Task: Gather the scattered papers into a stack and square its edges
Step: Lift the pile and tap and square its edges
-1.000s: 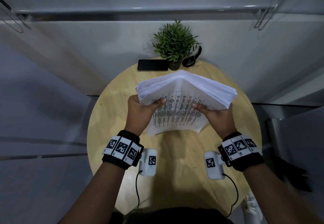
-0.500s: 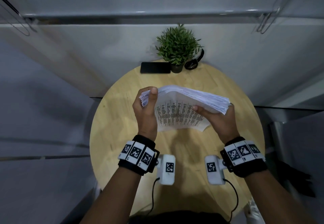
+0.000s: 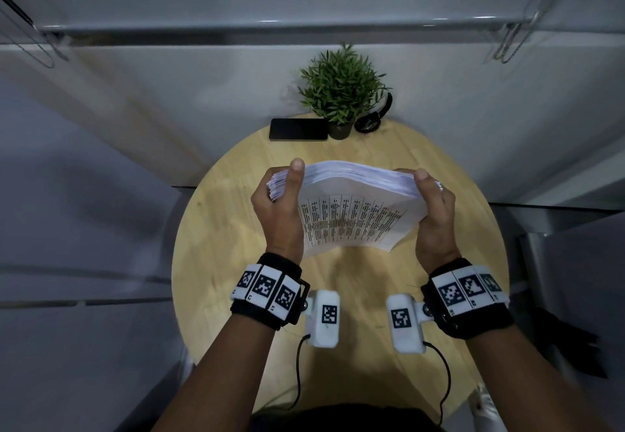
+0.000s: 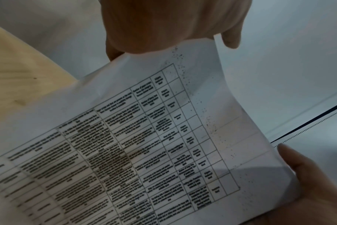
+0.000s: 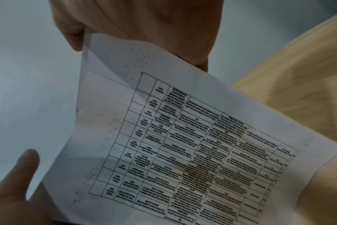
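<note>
The stack of papers (image 3: 355,215) is held upright above the middle of the round wooden bench (image 3: 216,256), printed table facing the person, its top edge bowed and the sheet ends fanned unevenly at both upper corners. The left hand (image 3: 279,215) has a closed grip on the left edge, thumb up at the top corner; the right hand (image 3: 434,218) clasps the right edge likewise. The stack's lower edge hangs just above bare wood, with open bench to left, right and near. At the far rim sit a black phone (image 3: 298,129), a potted plant (image 3: 341,93) and a dark watch (image 3: 372,120), well apart from the stack. Half a second ago the right hand was under the stack; it now grips the side edge, and the stack stands steeper.
</note>
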